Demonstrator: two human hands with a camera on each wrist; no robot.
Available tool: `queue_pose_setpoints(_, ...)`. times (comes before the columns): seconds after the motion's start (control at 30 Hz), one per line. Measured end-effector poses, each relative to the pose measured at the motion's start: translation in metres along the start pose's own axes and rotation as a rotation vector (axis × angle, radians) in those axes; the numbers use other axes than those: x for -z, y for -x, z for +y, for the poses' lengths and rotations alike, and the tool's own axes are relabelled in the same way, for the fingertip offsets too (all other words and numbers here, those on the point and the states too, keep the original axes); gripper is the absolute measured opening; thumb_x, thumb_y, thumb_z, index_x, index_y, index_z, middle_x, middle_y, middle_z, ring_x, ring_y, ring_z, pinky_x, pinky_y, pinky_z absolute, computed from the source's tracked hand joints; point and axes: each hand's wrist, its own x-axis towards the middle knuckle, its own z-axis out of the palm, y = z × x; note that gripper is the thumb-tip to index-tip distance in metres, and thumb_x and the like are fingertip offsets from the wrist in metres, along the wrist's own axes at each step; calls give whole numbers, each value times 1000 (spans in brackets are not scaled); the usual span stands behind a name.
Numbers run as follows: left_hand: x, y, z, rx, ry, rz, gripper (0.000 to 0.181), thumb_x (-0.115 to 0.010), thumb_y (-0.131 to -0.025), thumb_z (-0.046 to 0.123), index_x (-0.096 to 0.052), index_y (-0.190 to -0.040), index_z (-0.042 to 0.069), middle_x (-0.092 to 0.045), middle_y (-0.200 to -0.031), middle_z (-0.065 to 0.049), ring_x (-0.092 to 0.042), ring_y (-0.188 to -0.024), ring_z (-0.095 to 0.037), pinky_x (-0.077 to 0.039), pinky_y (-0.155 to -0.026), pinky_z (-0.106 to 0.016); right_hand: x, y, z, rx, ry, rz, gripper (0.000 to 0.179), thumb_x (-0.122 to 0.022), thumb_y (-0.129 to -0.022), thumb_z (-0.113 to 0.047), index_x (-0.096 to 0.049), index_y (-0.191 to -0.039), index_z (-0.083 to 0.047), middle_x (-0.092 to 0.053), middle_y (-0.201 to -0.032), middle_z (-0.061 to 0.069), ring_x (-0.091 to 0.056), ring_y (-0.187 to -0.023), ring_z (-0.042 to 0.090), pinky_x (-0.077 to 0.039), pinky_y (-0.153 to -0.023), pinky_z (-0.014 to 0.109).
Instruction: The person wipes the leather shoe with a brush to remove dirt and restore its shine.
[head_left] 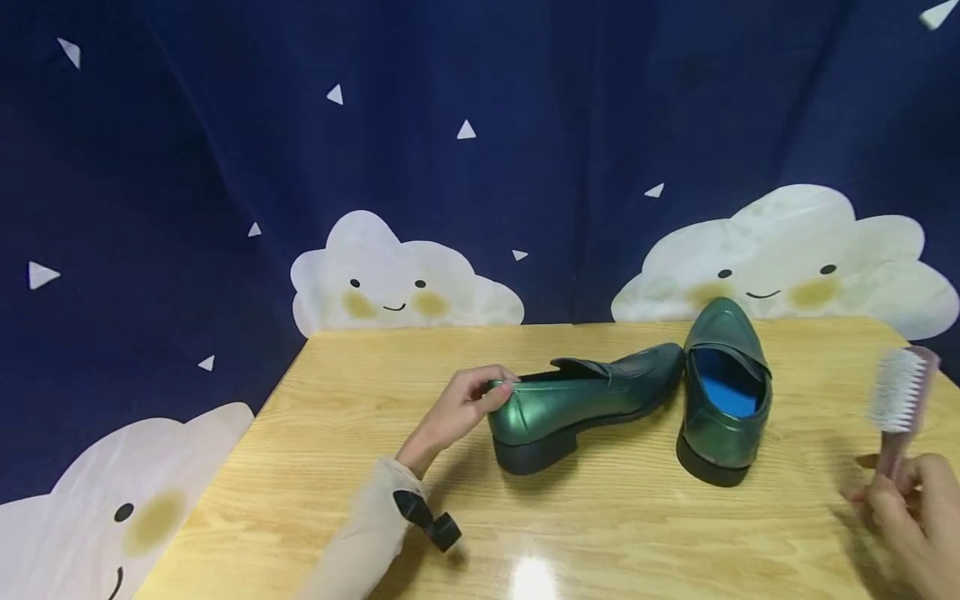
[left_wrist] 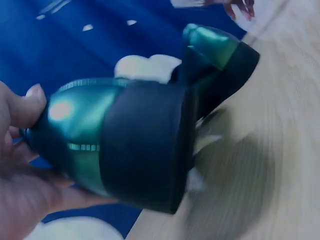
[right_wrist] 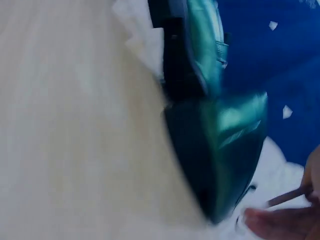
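Observation:
My left hand (head_left: pixel 468 404) grips the back rim of a shiny green loafer (head_left: pixel 555 408), thumb on the outside of the heel. This shoe lies sideways to me with its dark heel toward the left and its toe against a second green loafer (head_left: pixel 726 392). The second shoe points away from me and shows a blue insole. At the right edge of the head view, my right hand (head_left: pixel 918 508) holds a pinkish brush (head_left: pixel 903 400) by its handle, white bristles facing left, apart from the shoes. In the left wrist view the thumb (left_wrist: pixel 30 107) presses on the gripped heel.
Both shoes are on a light wooden table (head_left: pixel 360 375). Behind it hangs a dark blue curtain (head_left: pixel 525 183) with white triangles and smiling clouds. A black strap with a small block (head_left: pixel 431 521) sits on the left sleeve.

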Motion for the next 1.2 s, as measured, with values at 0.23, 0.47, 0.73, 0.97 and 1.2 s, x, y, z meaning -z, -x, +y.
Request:
queue_pose_setpoints(0.23,49,64,-1,-46,363,16,22,-42,-101,9,-55,-83,8,-60,-102,-1,-56,-99,-14,-47,-77,-24,1,-20,-67,277,-138,-13,22,-45,-84,13,-44,-68,-2,-51,-86,-22,-42,-54,-12,-33,-40,8)
queue_pose_setpoints(0.47,29,60,1,-62,770,-86,29,-32,-104,11,-60,-102,5,-67,-109,-11,-64,-108,-30,-55,-79,-32,-5,-26,-129,462,126,-199,36,-33,-103,-34,-45,-81,-8,-48,-81,-2,-33,-62,-4,-22,-47,14)
queue_pose_setpoints(0.73,-39,34,-15,36,870,-76,24,-43,-103,19,-63,-92,13,-59,-99,1,-59,-93,-10,-52,-71,-21,-31,-25,-172,512,393,-518,70,-74,-83,-31,-41,-145,-39,-41,-78,-20,-30,-56,-6,-28,-46,19)
queue_pose_setpoints(0.97,-62,39,-33,296,824,67,27,-39,-104,28,-56,-89,13,-54,-80,4,-56,-72,-5,-51,-62,-21,-65,-17,-171,662,255,-513,46,-70,-87,-34,-59,-131,-42,-32,-63,-19,-25,-53,-5,-24,-47,16)
queue_pose_setpoints(1.2,-57,57,-34,314,428,66,33,-35,-105,25,-52,-102,-4,-53,-95,3,-49,-93,-10,-41,-84,-26,-96,-26,-157,755,149,-427,39,-35,-102,-47,-65,-125,-37,-39,-62,-15,-26,-49,-6,-20,-43,14)
